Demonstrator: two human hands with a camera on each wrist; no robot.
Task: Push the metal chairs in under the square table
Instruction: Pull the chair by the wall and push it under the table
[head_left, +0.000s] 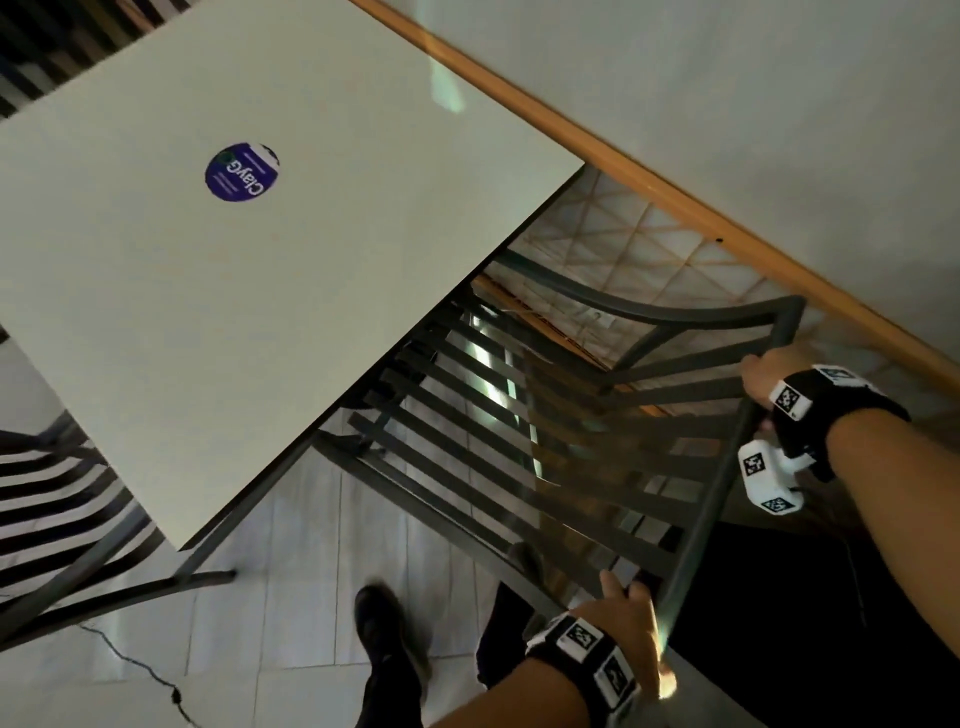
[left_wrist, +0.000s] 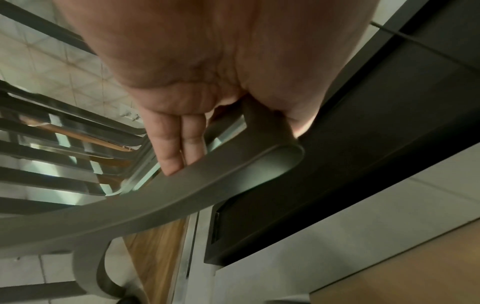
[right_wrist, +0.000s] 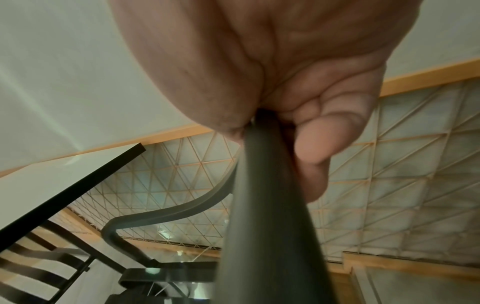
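Hands at either end of the top rail of a dark slatted metal chair (head_left: 524, 441). Left hand (head_left: 626, 631) grips the rail's near corner, where backrest and armrest meet; the left-wrist view shows its fingers (left_wrist: 179, 142) laid along the inside of the curved armrest (left_wrist: 161, 197) with the thumb side wrapped over the corner of the frame. Right hand (head_left: 766, 374) is curled round the far corner of the same rail; the right-wrist view shows the dark tube (right_wrist: 267, 205) passing between palm and bent fingers (right_wrist: 315, 148). Ahead of both hands, the chair's seat slats run in beneath the edge of the square table (head_left: 291, 249), whose pale top carries a round blue sticker (head_left: 242, 172); the backrest and both armrests lie outside the table edge, on the hands' side. A second slatted chair (head_left: 57, 499) stands beyond the left hand, at the adjoining side of the table, partly under it. Below the left hand, a dark shoe (head_left: 387, 631) rests on the pale tiled floor (head_left: 291, 613). Beyond the right hand, a wooden rail (head_left: 670, 195) borders a light wall, with patterned glass (right_wrist: 405, 168) beneath it.
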